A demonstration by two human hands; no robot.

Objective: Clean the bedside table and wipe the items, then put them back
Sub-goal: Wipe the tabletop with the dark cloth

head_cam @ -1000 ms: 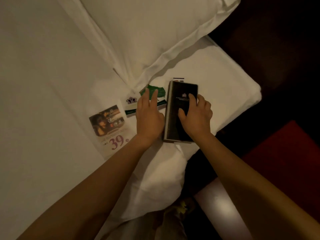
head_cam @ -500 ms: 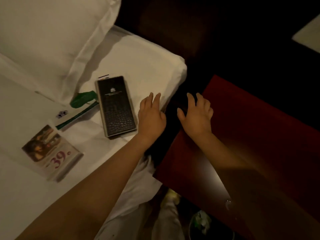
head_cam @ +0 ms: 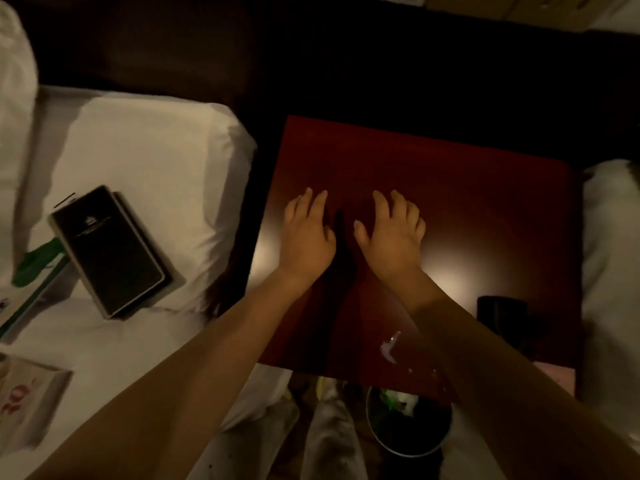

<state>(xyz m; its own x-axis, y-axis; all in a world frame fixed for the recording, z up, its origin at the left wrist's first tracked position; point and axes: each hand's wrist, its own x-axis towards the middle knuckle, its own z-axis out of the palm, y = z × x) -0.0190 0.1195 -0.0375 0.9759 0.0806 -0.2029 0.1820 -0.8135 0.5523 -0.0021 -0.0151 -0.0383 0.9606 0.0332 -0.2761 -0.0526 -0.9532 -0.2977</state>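
The dark red bedside table (head_cam: 467,188) fills the middle right of the head view. My left hand (head_cam: 306,233) and my right hand (head_cam: 391,233) are side by side over its top, fingers spread and holding nothing. On the white bed (head_cam: 149,150) to the left lie a black leather folder (head_cam: 107,251), a green-and-white card (head_cam: 34,271) and a printed leaflet (head_cam: 24,400). A dark object (head_cam: 502,313) sits near the table's front right corner. A small shiny scrap (head_cam: 389,346) lies near the front edge by my right forearm.
A waste bin (head_cam: 408,427) with rubbish stands on the floor below the table's front edge. A second white bed (head_cam: 613,271) borders the table on the right. A pillow (head_cam: 14,98) lies at the far left. Dark headboard panelling runs behind.
Both hands let go of the black folder on the bed and swung right over the bedside table. The view turned right with them; the folder stayed on the bed.
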